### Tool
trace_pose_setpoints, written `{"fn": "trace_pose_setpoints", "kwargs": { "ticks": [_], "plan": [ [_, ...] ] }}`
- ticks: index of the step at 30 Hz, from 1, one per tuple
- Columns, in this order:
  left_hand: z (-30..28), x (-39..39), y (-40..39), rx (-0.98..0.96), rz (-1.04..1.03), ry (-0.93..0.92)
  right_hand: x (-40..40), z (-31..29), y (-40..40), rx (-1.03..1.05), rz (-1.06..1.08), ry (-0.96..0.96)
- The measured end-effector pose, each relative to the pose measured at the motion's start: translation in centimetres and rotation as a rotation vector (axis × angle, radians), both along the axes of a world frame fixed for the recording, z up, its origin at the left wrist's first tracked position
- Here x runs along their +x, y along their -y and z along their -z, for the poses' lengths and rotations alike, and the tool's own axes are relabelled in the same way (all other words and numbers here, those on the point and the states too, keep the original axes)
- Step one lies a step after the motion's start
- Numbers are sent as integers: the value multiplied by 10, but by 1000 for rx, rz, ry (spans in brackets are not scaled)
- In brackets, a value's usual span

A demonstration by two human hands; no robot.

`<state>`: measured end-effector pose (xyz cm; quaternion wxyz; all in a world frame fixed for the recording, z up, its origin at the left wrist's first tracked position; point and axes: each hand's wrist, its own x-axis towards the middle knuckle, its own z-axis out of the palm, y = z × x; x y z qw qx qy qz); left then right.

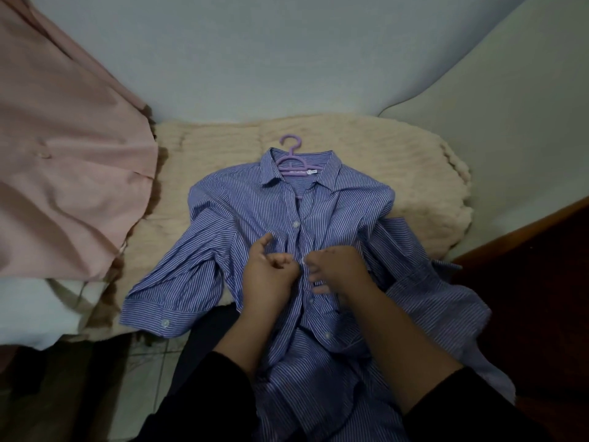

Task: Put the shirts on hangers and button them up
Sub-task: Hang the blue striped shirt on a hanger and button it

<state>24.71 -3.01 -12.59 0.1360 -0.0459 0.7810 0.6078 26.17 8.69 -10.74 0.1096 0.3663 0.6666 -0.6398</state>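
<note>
Striped blue-and-white shirt [255, 215] is laid out front-up on a cream fuzzy blanket [398, 161], dead centre of the view, with its tail spilling off the near edge toward 6 o'clock over the person's lap. Purple plastic hanger [290, 154] is already inside it — the hook pokes out of the collar at 12 o'clock, and a white neck label sits just under the hanger's bar.

Both hands are working the button placket around the middle of the shirt. The left hand [269, 271] has its fingers curled in, pinching the left edge of the placket, index finger sticking up a bit. The right hand [338, 269] is right beside it at 3 o'clock, fingers bent and gripping the opposite edge of the fabric — the two hands are nearly touching. One white button [295, 224] up toward 12 o'clock from the hands looks done up; a couple more buttons show below the hands, toward 6 o'clock. Whether the one between the fingers is through its hole, I can't tell.

Left sleeve runs out to 8 o'clock, cuff buttoned; the right sleeve is bunched off at 4 o'clock.

Pink garment [63, 170] hangs over at 9 to 10 o'clock. Black sleeves [204, 397] on both forearms at the bottom.
</note>
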Motion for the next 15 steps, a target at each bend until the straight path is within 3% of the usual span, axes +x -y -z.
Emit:
{"fn": "trace_pose_setpoints", "kwargs": {
  "ticks": [6,15],
  "plan": [
    [-2,-1,-1,8,53,11,2,2,-3,-1,-36,-46],
    [1,0,3,176,7,46,7,12,-2,79,-54,-172]
  ]
}}
